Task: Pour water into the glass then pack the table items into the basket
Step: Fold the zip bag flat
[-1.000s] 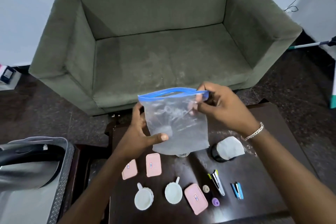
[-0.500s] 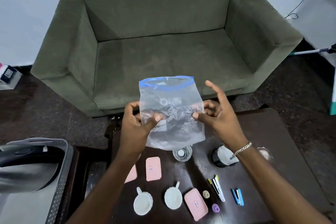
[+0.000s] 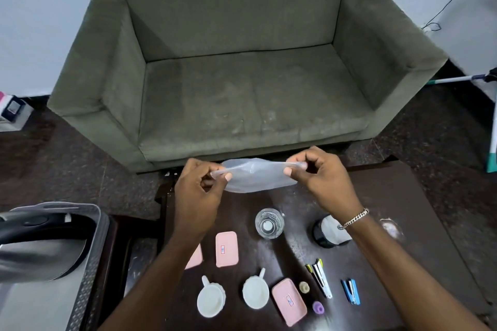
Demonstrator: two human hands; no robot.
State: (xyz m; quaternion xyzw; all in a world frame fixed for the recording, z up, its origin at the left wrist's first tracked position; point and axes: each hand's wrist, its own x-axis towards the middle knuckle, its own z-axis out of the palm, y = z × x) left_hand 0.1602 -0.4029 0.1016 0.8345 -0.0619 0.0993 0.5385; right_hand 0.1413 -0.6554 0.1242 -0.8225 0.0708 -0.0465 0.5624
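Observation:
A clear plastic zip bag [image 3: 255,176] hangs stretched nearly flat between my two hands above the far edge of the dark table [image 3: 398,191]. My left hand [image 3: 200,191] pinches its left corner and my right hand [image 3: 320,177] pinches its right corner. Below them a glass [image 3: 269,223] with water stands upright on the table. Further toward me lie pink cases [image 3: 226,249], two white cups [image 3: 211,299], a white stapler [image 3: 320,277], a blue stapler [image 3: 351,291] and a dark jar [image 3: 329,231] partly hidden by my right wrist. The grey basket [image 3: 94,263] stands at the left.
A green armchair [image 3: 242,75] fills the space beyond the table. A dark handle arches over the basket, which sits on a lower stand to the table's left. Small round beige and purple bits [image 3: 318,307] lie near the front pink case.
The bag was held upright with its blue zip on top; now it is turned nearly flat and stretched sideways, and both hands have shifted to pinch its two ends.

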